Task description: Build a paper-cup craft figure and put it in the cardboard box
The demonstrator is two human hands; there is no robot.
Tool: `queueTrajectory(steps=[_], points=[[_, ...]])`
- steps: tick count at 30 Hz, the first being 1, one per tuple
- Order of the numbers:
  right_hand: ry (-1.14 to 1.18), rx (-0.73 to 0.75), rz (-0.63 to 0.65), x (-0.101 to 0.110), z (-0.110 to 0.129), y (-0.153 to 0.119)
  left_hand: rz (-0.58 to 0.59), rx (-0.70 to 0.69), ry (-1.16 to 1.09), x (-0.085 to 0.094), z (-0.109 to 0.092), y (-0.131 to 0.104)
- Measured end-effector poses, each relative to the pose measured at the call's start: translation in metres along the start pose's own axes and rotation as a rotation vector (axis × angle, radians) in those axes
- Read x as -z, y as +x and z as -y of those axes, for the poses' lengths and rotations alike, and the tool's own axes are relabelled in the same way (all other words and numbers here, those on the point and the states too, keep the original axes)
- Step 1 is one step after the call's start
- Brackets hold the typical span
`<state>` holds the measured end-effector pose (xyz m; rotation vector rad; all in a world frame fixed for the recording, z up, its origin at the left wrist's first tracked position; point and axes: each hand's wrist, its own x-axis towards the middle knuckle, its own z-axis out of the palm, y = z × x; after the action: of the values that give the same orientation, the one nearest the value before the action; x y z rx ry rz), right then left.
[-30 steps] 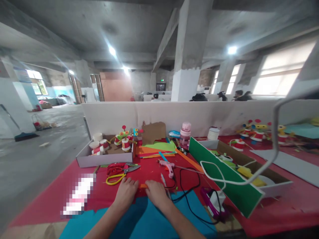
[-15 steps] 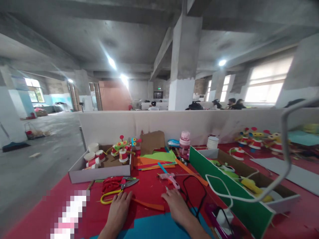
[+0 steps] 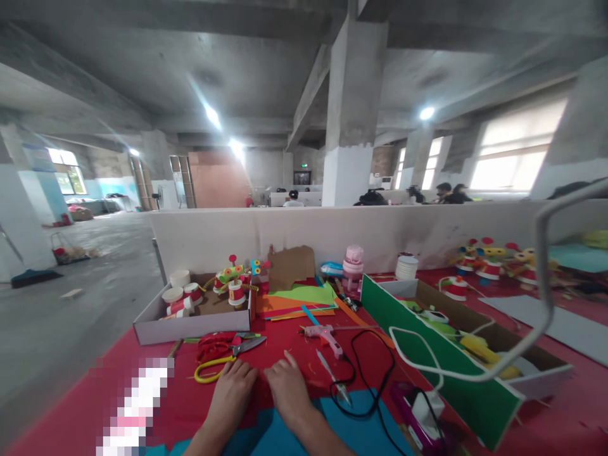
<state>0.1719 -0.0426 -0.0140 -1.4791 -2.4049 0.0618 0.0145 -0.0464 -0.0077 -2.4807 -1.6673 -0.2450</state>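
My left hand [image 3: 232,387] rests low over the red table, fingers curled down and close together. Close on its right, my right hand [image 3: 289,385] is closed too, its thumb side raised. What either holds is hidden by the fingers. Beside my left hand lie scissors with yellow handles [image 3: 203,371] and a red-handled tool [image 3: 212,346]. A slim, white pen-like tool [image 3: 327,367] lies right of my right hand. Beyond it is a pink glue gun [image 3: 325,333] with a black cord [image 3: 389,367]. Blue paper [image 3: 361,421] spreads beneath my forearms.
A left box [image 3: 192,330] holds paper cups and small cup figures. Coloured paper strips [image 3: 294,304] lie at the back. On the right are a green-sided box [image 3: 427,354], a purple power strip [image 3: 418,415] and a white bent tube [image 3: 544,285]. A white partition [image 3: 304,231] stands behind.
My right hand has moved left, close to my left hand, uncovering the pen-like tool. The orange strip that lay between the hands is out of sight. My left hand has shifted slightly right.
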Motion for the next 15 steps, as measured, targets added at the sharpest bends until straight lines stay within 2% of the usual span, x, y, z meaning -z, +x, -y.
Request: queueTrajectory(steps=[3,4,7,9,12,15], points=[[-0.071,0.036,-0.002,-0.004,-0.012,0.003,0.099,0.042,0.016,0.001,0.01,-0.004],[-0.075,0.047,-0.02,-0.004,-0.016,0.003,0.101,0.048,0.032,0.001,0.016,-0.005],[-0.054,0.082,-0.081,-0.002,-0.025,-0.002,-0.015,0.048,0.073,0.003,0.033,-0.007],[-0.052,0.078,-0.079,-0.002,-0.028,-0.007,-0.065,0.061,0.079,0.005,0.038,-0.009],[-0.065,0.018,-0.021,0.0,-0.03,-0.014,-0.054,0.018,0.029,0.009,0.027,-0.017],[-0.068,-0.057,-0.035,0.01,-0.035,-0.018,-0.027,-0.114,-0.11,0.011,-0.002,-0.029]])
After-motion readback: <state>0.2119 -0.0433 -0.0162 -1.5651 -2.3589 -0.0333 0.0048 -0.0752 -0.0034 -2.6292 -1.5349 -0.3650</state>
